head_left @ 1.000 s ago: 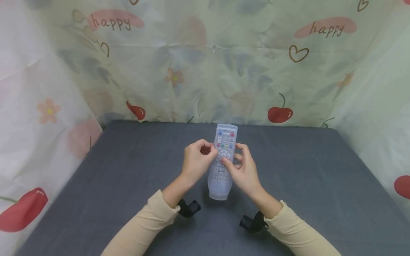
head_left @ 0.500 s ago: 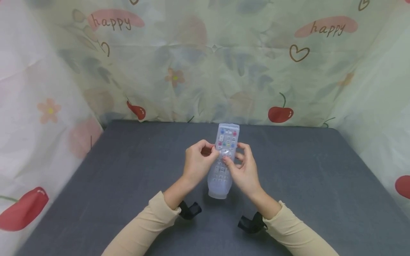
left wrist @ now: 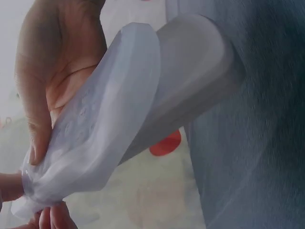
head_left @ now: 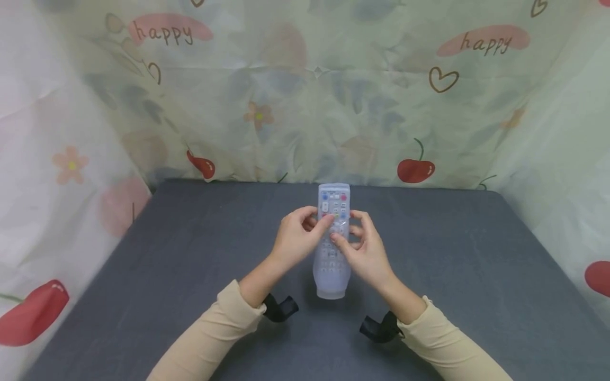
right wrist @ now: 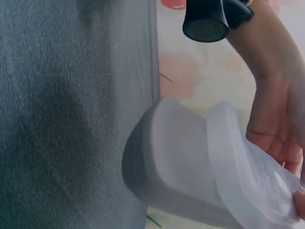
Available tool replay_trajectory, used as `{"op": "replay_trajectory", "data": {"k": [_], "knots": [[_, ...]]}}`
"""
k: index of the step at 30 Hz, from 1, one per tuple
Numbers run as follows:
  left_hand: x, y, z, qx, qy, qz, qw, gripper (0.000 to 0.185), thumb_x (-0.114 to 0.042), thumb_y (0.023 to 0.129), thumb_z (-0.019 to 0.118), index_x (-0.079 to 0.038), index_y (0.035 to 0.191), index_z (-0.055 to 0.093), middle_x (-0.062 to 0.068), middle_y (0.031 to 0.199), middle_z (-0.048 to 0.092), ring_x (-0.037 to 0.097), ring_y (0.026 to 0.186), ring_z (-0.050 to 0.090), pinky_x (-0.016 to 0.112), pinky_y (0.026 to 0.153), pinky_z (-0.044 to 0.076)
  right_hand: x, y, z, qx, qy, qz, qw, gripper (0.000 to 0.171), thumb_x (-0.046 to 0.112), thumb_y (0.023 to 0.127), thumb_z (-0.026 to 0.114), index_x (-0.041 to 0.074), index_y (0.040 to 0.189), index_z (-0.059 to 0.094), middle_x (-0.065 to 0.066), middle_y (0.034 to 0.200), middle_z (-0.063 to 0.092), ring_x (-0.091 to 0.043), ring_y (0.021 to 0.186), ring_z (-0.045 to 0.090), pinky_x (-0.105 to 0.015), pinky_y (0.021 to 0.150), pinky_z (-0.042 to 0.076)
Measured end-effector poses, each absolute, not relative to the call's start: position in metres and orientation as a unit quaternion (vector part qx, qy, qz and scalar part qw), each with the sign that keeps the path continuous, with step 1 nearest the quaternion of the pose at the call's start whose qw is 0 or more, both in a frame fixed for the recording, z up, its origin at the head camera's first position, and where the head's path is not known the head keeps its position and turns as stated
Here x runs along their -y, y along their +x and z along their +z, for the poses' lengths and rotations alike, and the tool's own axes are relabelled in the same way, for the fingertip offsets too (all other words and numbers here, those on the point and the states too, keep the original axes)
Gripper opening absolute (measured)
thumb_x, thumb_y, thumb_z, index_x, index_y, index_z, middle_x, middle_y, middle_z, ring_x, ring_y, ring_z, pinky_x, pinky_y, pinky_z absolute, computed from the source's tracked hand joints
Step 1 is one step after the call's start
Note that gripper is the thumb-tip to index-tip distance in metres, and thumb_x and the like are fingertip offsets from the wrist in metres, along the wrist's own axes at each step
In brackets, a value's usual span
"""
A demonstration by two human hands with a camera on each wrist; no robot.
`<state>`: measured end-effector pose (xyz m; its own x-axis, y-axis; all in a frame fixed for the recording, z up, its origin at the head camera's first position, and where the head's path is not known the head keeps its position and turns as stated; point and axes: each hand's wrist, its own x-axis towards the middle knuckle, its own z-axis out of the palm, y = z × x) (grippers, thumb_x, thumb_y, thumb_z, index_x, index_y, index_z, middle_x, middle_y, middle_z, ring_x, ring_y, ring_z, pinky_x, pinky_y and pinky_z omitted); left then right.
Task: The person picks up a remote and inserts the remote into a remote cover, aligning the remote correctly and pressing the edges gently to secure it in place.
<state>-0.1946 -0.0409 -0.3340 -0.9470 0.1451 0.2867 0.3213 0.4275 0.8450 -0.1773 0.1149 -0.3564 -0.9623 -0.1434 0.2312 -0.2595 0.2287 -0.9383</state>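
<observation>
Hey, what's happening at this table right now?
A person holds a remote control up over a dark grey table with both hands. The left hand and the right hand pinch it around the middle, thumbs on the button side. A clear silicone cover sits on the remote; in the wrist views it stands loose from the remote's lower end, not snug. A printed cloth hangs behind the table.

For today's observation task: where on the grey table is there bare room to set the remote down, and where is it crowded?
Bare table lies right of the right hand, left of the left hand, and along the back edge. The middle is crowded: both hands grip the remote there.
</observation>
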Motion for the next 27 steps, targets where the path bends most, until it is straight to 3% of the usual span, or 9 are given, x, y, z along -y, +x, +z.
{"op": "replay_trajectory", "data": {"k": [4, 9, 18, 22, 27], "knots": [[0.042, -0.197, -0.335, 0.815, -0.141, -0.558, 0.066, 0.023, -0.022, 0.089, 0.063, 0.001, 0.091, 0.064, 0.008, 0.070, 0.053, 0.013, 0.062, 0.049, 0.022, 0.052, 0.041, -0.115, -0.178, -0.357, 0.783, 0.148, 0.603, 0.041, 0.050, 0.007, 0.089, 0.062, 0.002, 0.130, 0.034, -0.029, 0.114, 0.060, -0.037, 0.087, 0.069, -0.041, 0.072, 0.057], [0.044, -0.198, -0.332, 0.780, -0.125, -0.611, 0.060, 0.019, -0.017, 0.089, 0.063, 0.002, 0.091, 0.063, 0.008, 0.071, 0.054, 0.010, 0.063, 0.051, 0.022, 0.054, 0.042, -0.115, -0.177, -0.356, 0.796, 0.162, 0.583, 0.026, 0.054, 0.010, 0.090, 0.061, 0.004, 0.134, 0.029, -0.027, 0.111, 0.063, -0.034, 0.089, 0.068, -0.037, 0.072, 0.056], [0.043, -0.199, -0.334, 0.769, -0.126, -0.625, 0.047, 0.021, -0.019, 0.093, 0.057, 0.001, 0.100, 0.061, 0.018, 0.093, 0.063, 0.021, 0.081, 0.062, 0.025, 0.065, 0.050, -0.118, -0.177, -0.353, 0.826, 0.186, 0.532, 0.014, 0.052, 0.016, 0.091, 0.061, 0.003, 0.132, 0.031, -0.021, 0.106, 0.067, -0.028, 0.094, 0.063, -0.033, 0.074, 0.056], [0.044, -0.201, -0.338, 0.753, -0.139, -0.643, 0.029, 0.022, -0.017, 0.095, 0.055, 0.002, 0.105, 0.059, 0.021, 0.096, 0.065, 0.021, 0.078, 0.066, 0.029, 0.066, 0.053, -0.124, -0.181, -0.350, 0.828, 0.199, 0.524, 0.019, 0.043, 0.015, 0.094, 0.056, 0.000, 0.130, 0.038, -0.023, 0.112, 0.064, -0.032, 0.102, 0.062, -0.041, 0.082, 0.054], [0.043, -0.201, -0.340, 0.751, -0.139, -0.645, 0.029, 0.025, -0.017, 0.094, 0.055, 0.003, 0.109, 0.060, 0.021, 0.095, 0.065, 0.021, 0.078, 0.067, 0.030, 0.067, 0.054, -0.131, -0.190, -0.340, 0.839, 0.176, 0.509, 0.070, 0.032, 0.012, 0.098, 0.048, -0.005, 0.124, 0.053, -0.024, 0.112, 0.063, -0.034, 0.097, 0.064, -0.043, 0.085, 0.053]]}}
